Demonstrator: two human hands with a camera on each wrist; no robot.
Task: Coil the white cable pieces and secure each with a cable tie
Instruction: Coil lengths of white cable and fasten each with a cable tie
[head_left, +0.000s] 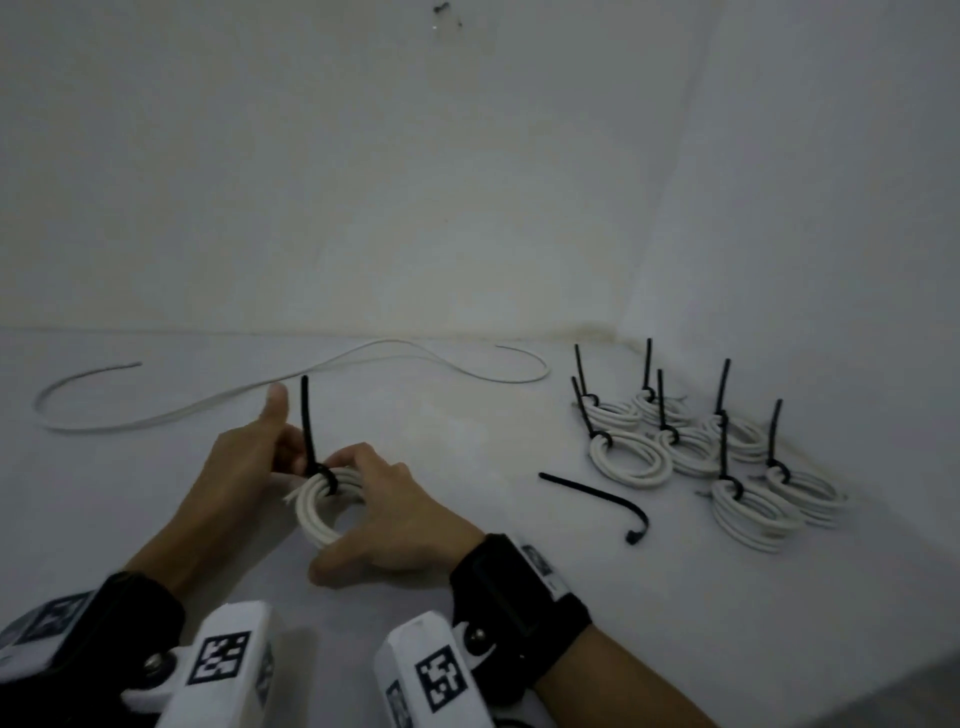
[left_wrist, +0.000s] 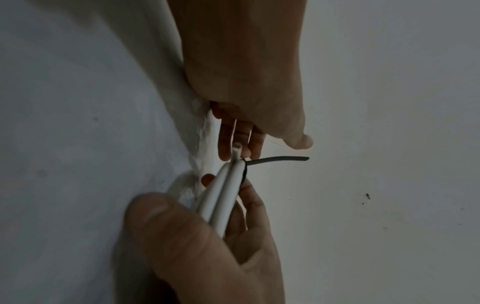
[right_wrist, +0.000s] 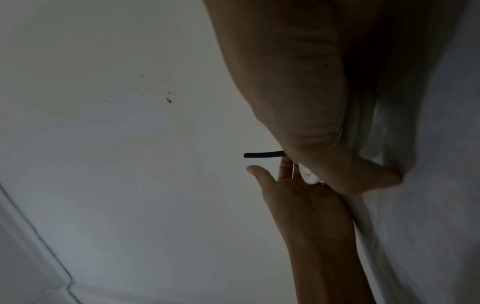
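Observation:
A white cable coil (head_left: 317, 512) lies on the white surface, with a black cable tie (head_left: 306, 415) looped round its far side and the tie's tail standing straight up. My right hand (head_left: 395, 514) grips the coil (left_wrist: 223, 197), thumb under the near side and fingers over the top. My left hand (head_left: 244, 462) is at the tie's loop with its thumb raised clear; its fingertips (left_wrist: 226, 152) touch the coil by the tie (left_wrist: 280, 158). The tail is free. In the right wrist view my right hand (right_wrist: 298, 82) hides most of the coil, and the tail (right_wrist: 262, 154) pokes out above my left hand (right_wrist: 298, 201).
Several tied coils (head_left: 701, 457) with upright tie tails stand at the right near the wall corner. A loose black cable tie (head_left: 597, 493) lies between them and my hands. A long uncoiled white cable (head_left: 260, 389) curves along the back by the wall.

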